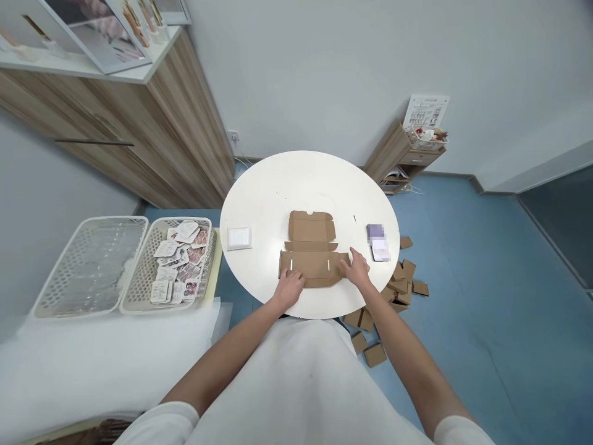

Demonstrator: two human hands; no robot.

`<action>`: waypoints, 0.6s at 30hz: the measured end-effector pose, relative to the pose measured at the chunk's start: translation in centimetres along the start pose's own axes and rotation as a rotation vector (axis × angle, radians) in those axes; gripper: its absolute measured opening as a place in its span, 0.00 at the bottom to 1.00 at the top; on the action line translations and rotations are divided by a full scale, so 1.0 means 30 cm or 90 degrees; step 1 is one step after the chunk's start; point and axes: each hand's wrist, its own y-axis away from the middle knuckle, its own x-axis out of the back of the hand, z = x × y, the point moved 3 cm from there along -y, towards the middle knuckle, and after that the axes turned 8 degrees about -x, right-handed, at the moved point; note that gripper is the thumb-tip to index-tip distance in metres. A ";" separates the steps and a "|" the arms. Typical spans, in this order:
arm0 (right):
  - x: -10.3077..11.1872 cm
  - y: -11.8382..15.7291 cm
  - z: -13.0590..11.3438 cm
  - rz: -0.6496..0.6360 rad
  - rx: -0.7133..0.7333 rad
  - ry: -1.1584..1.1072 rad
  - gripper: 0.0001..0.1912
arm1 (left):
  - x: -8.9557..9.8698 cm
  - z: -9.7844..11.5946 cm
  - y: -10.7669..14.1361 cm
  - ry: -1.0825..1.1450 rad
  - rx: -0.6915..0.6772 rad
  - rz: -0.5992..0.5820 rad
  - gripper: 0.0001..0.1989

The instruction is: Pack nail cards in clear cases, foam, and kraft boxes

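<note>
A flattened brown cardboard box (311, 230) lies unfolded on the round white table (306, 179) in front of me, its notched flap at the far side. My left hand (290, 289) rests on the near left part of the cardboard, fingertips on its surface. At the near right end, my right hand (357, 270) touches the side flap, with thumb and index finger apart. Two narrow pale slots show in the near panel. The undersides of both hands are hidden.
A white packet (239, 238) lies on the table's left, a phone-like object (378, 243) on its right. Folded cardboard boxes (401, 281) are heaped on the floor at right. Left stand two white baskets, one with packaged cards (178, 262), one with clear packaging (95, 266).
</note>
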 end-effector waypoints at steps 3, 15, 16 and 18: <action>0.001 -0.092 -0.046 -0.063 -0.016 -0.075 0.30 | 0.000 0.000 -0.003 0.011 0.004 -0.012 0.12; -0.108 -0.381 -0.102 -0.157 -0.090 -0.311 0.23 | 0.035 -0.015 -0.064 0.049 0.049 -0.108 0.18; -0.111 -0.379 -0.103 -0.160 -0.079 -0.315 0.22 | 0.040 -0.019 -0.071 0.060 0.049 -0.115 0.19; -0.108 -0.369 -0.108 -0.165 -0.046 -0.311 0.21 | 0.049 -0.026 -0.084 0.077 0.054 -0.126 0.19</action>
